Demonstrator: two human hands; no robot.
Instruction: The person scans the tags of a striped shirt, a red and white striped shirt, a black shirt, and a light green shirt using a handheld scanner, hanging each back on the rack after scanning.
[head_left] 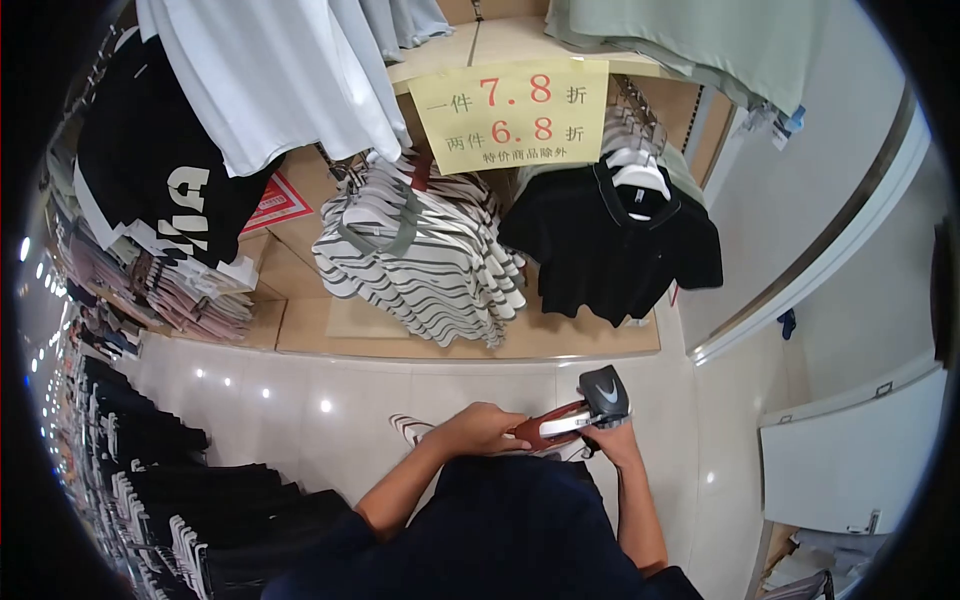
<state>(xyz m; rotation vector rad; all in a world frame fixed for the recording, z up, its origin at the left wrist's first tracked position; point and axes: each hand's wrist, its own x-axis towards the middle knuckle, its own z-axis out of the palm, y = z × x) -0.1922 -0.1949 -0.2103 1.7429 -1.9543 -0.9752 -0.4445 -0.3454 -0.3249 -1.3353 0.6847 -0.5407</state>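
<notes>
Left hand [485, 428] bent closed, fingers and thumb gripping left end of reddish-brown item [535, 428], exact kind unclear; right hand [613, 440] closed round lower part of black-and-white object [604, 392], fingers partly hidden; pale curved mark on object's black head; both things side by side between hands, in front of waist, above glossy floor [665, 445]; beyond, striped shirts [430, 275] and black polo shirt [615, 250] hang over wooden platform [590, 343]; yellow sign [510, 115] above them.
</notes>
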